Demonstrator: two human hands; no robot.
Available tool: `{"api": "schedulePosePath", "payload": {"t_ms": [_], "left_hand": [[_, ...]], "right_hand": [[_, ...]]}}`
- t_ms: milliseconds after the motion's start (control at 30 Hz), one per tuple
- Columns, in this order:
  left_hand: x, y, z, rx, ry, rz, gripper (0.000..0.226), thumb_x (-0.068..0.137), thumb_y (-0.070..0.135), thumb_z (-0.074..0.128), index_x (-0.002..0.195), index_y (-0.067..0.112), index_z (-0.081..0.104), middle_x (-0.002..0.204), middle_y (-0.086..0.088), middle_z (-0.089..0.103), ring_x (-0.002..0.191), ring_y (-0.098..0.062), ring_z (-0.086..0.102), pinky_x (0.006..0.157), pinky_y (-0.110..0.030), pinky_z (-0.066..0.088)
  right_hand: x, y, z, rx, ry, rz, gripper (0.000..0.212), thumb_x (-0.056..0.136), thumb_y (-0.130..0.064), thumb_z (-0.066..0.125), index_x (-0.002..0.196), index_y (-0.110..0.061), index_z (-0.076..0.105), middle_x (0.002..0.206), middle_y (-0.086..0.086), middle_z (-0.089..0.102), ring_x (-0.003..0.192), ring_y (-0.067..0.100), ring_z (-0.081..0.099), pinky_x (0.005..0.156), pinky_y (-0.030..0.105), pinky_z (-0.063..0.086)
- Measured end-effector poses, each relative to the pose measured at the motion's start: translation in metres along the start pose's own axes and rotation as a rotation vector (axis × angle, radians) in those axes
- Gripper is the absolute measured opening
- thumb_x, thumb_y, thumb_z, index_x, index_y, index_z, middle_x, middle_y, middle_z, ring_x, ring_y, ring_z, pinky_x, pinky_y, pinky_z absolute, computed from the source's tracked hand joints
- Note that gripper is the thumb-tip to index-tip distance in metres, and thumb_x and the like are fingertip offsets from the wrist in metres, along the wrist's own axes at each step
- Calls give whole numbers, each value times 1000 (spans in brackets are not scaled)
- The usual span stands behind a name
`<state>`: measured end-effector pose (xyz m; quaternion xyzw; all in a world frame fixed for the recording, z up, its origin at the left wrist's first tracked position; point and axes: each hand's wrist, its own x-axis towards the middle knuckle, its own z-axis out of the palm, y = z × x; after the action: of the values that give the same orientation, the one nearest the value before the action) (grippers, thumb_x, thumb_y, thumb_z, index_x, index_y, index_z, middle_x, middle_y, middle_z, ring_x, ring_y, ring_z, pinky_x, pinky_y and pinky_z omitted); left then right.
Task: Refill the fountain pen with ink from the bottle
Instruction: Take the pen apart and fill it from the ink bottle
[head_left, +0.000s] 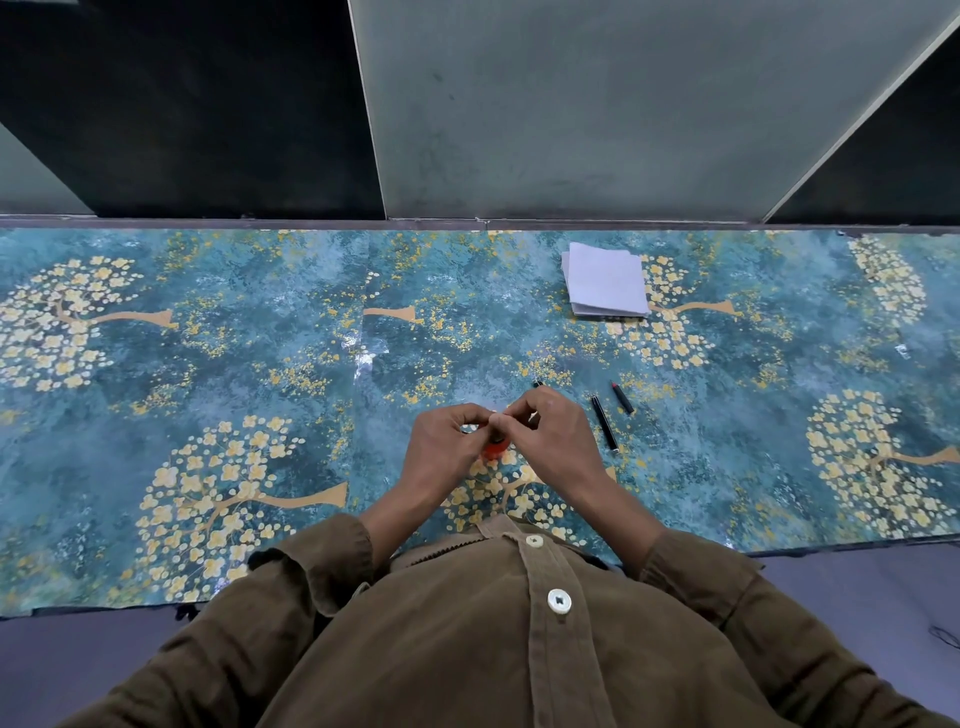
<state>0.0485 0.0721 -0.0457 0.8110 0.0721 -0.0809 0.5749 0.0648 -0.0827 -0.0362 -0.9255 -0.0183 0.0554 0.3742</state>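
Note:
My left hand (448, 448) and my right hand (545, 434) meet fingertip to fingertip over a small red object (493, 449) on the table, most likely the ink bottle; my fingers hide most of it. Both hands pinch a small part between them that I cannot make out. A black tip (537, 384) pokes out just beyond my right hand. A long black pen barrel (605, 423) lies on the table to the right of my right hand. A shorter black piece with a red end (622, 398) lies further right.
A stack of white paper sheets (605, 283) lies at the back right of the table. The table wears a blue cloth with yellow flowering trees (208, 364). A grey panel (623, 104) stands behind the far edge.

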Motion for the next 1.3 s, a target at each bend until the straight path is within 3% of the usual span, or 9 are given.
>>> {"api": "schedulePosePath", "payload": {"t_ms": [133,267,467,667,767,967,1167,1300], "left_hand": [[0,0,0,-30,-11,-8,9,85,11,77,88,18,81,75,8,77,65,2,72,59,-9,51],[1,-2,2,-6,3,6,9,82,12,79,83,21,81,73,8,76,65,2,70,63,-11,51],[1,-3,1,4,-5,2,13,85,12,74,84,23,81,72,4,77,64,-9,74,62,-21,59],[0,-1,0,-16,-12,18,10,85,11,77,88,20,81,75,7,77,65,-5,73,59,-12,54],[1,-2,0,-10,-10,21,10,84,11,78,87,20,81,75,8,77,66,-4,73,61,-12,54],[2,-4,1,28,-1,15,14,84,11,74,82,24,81,72,6,77,65,-10,74,62,-20,58],[3,-4,1,12,-8,15,11,84,12,77,84,22,81,74,4,78,66,-13,75,63,-24,60],[3,-5,1,28,-14,30,10,84,14,77,85,23,81,75,6,78,66,-9,74,64,-23,60]], "right_hand": [[-3,-1,-2,37,-48,-37,10,89,-28,73,98,-24,74,89,-8,63,72,7,63,73,34,57],[-4,0,0,22,-28,-37,4,88,-27,72,88,-24,74,88,-10,65,76,9,64,75,38,56],[-3,-2,2,-52,2,-16,18,89,-36,71,77,-24,64,81,-9,59,72,8,57,66,33,52],[-4,1,0,32,-21,-41,13,88,-28,72,99,-21,73,87,-8,63,73,6,62,69,27,54],[-4,1,0,7,-21,-43,7,90,-26,71,91,-19,74,87,-9,62,76,7,62,70,30,55],[0,1,2,-33,-1,-15,16,88,-35,72,79,-22,68,80,-10,60,71,4,57,64,28,51],[-2,3,-1,59,-33,-46,13,87,-26,75,98,-20,76,86,-9,63,72,2,61,67,20,50],[-2,2,-1,25,-40,-43,4,88,-27,74,88,-22,74,84,-10,62,75,3,60,66,22,51]]}}
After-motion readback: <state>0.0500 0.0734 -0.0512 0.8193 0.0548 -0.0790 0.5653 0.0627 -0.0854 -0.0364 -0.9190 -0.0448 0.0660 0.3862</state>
